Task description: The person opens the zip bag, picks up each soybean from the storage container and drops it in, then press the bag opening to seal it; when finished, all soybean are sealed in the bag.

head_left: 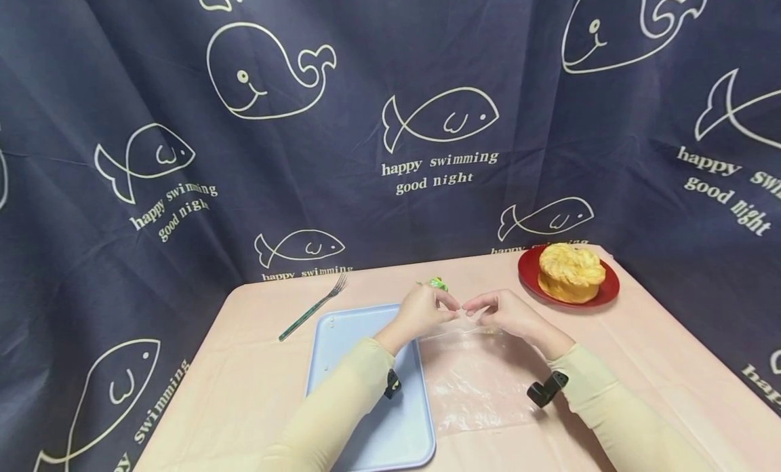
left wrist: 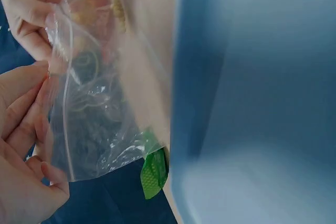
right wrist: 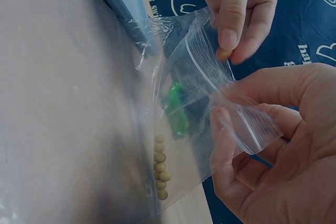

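Observation:
A clear zip-lock bag [right wrist: 194, 77] is held by its mouth between both hands, its film hanging over the table. My left hand [head_left: 421, 308] pinches one side of the rim with thumb and fingers. The right hand [head_left: 509, 312] grips the other side, thumb and fingertips at the zip strip. A short row of round tan beans [right wrist: 160, 166] shows through the film; whether they lie inside the bag or behind it I cannot tell. Behind the hands is a small green object [left wrist: 154, 177] with a textured surface, partly hidden.
A blue tray [head_left: 372, 418] with a few tiny bits on it lies under the left forearm. Left of it is a fork [head_left: 314, 307] with a dark green handle. A red plate [head_left: 527, 272] bearing a round golden bread [head_left: 570, 274] stands at the back right, before a dark curtain [head_left: 427, 221].

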Motion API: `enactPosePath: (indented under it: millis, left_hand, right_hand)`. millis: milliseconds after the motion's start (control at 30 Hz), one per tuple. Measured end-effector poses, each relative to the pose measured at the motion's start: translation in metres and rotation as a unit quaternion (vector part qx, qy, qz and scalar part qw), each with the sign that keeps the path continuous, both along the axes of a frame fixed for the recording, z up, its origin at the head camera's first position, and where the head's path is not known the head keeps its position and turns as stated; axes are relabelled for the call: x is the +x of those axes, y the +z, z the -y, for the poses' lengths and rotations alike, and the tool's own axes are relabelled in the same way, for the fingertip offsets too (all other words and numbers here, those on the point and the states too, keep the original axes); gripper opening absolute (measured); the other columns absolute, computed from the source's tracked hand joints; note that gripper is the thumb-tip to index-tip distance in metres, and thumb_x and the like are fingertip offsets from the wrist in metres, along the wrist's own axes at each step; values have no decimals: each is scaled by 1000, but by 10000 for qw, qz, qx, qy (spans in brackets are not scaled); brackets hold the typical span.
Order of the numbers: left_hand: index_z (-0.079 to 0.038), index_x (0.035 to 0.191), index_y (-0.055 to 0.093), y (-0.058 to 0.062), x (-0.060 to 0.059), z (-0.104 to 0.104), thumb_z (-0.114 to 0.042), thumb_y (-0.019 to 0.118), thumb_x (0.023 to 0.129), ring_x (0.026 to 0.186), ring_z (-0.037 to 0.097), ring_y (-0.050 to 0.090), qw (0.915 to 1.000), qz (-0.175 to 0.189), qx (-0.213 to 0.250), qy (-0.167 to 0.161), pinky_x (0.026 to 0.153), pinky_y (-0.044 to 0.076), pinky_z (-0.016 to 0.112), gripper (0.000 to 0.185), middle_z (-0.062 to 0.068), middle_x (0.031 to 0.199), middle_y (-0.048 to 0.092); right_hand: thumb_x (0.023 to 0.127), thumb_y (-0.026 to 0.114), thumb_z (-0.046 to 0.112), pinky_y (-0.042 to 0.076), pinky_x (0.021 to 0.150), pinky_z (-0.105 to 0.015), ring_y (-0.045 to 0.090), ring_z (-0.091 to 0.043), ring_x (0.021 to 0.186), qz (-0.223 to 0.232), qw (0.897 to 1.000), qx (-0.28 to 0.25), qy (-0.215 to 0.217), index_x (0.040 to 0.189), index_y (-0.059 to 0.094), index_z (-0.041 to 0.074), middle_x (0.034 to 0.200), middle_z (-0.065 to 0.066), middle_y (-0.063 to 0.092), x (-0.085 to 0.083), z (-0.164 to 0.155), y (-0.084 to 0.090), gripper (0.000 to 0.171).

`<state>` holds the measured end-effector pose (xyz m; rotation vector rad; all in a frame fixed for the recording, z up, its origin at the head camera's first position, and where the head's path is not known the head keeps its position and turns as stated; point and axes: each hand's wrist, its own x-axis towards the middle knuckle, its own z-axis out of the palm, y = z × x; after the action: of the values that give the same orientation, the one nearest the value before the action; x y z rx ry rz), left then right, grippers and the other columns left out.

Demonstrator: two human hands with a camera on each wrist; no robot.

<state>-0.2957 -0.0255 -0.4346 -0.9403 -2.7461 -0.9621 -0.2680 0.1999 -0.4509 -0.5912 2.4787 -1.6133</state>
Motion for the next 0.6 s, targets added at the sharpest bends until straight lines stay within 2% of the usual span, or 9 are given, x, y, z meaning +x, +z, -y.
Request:
enactPosePath:
  millis: [100,200,267,333,400,500,600]
  left_hand:
    - [-17,98,81,-2,0,-1,-21,85,85,81,9,61,9995,-75,307,-47,71,50,23,15,-12,88,75]
    - [-12,104,80,0,-1,5,-19,81,89,86,16,67,9949,-150,991,-64,76,55,29,17,-4,95,76]
    - [-9,107,78,3,-3,13,-16,78,91,84,17,68,9900,-215,1395,53,73,56,29,17,1,95,77]
    - [-7,108,78,6,-7,26,-14,76,93,82,17,69,9867,-293,1575,293,71,56,27,17,3,95,76]
    - [-6,108,77,7,-12,42,-12,75,93,80,15,69,9850,-342,1590,585,69,54,24,16,3,93,76]
    - [-6,105,77,6,-18,70,-12,76,92,80,17,69,9842,-398,1431,965,73,55,28,14,4,91,76]
    - [-6,100,77,5,-17,99,-11,77,90,76,18,68,9834,-350,1237,1285,70,55,31,11,5,89,76]
  right_hand:
    - [76,60,-15,41,48,-24,54,-15,60,35,10000,-43,18,117,69,-12,103,-24,72,0,0,2,42]
    - [77,59,-15,44,49,-26,58,-18,63,64,9999,-58,80,118,67,-13,105,-26,71,-1,-1,3,42]
    - [78,58,-15,44,49,-28,59,-21,63,123,9999,-41,78,120,66,-13,107,-27,71,-1,-1,4,43]
    - [79,57,-14,44,49,-29,58,-22,62,183,9998,-9,44,121,66,-13,108,-27,71,-1,-1,5,43]
    - [80,57,-14,43,48,-28,57,-20,60,221,9997,34,-27,121,66,-12,108,-27,71,-2,0,6,42]
    - [81,57,-12,42,47,-27,55,-19,57,232,9997,71,-73,121,66,-12,108,-26,71,-2,0,4,41]
    - [82,58,-11,42,47,-26,54,-19,58,260,9996,64,-24,121,66,-12,108,-25,71,-2,2,1,40]
